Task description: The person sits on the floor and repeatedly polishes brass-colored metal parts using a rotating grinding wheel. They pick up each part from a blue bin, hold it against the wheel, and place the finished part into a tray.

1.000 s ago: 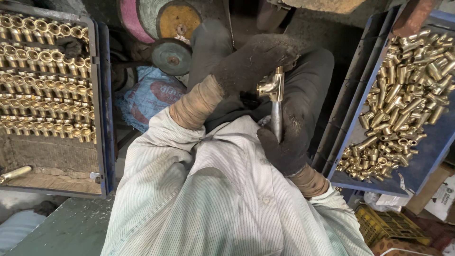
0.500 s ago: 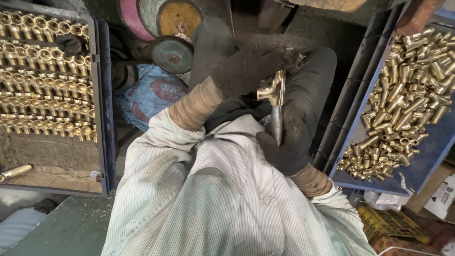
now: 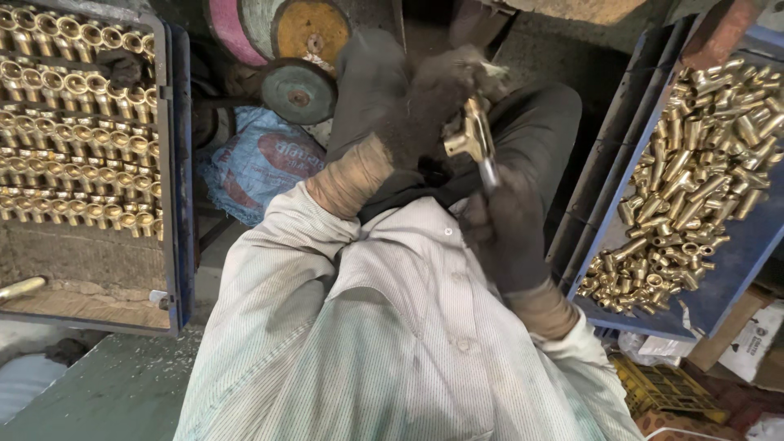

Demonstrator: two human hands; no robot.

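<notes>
Sleeves of a pale striped shirt [image 3: 384,351] fill the near view, w/ both arms reaching away over the lap. Right hand [image 3: 505,237], in a dark glove, is closed around the lower end of a thin steel rod [image 3: 487,173], which sticks up out of the fist. Just beyond, the left hand [image 3: 433,102], also dark-gloved w/ a tan cuff at the wrist, is closed on the brass fitting [image 3: 467,135], a small T-shaped piece sitting at the rod's top end, between the two hands and touching both glove and rod. Judging by look, the fitting is solid metal: stiff, heavy for its size, smooth enough to slip in a loose hold, not fragile; best held across its side arms or body, as the left hand does, w/ the rod gripped low. Right of the hands, a blue tray [image 3: 719,286] holds a loose heap of like brass parts [image 3: 694,204], well apart from the hands. Left, another blue-edged tray [image 3: 175,163] carries brass parts in neat rows [image 3: 73,147]. Farther off, a grey-green wheel [image 3: 298,91], a yellow-faced disc [image 3: 310,33] and a blue printed sack [image 3: 261,159] lie beyond the knees.
</notes>
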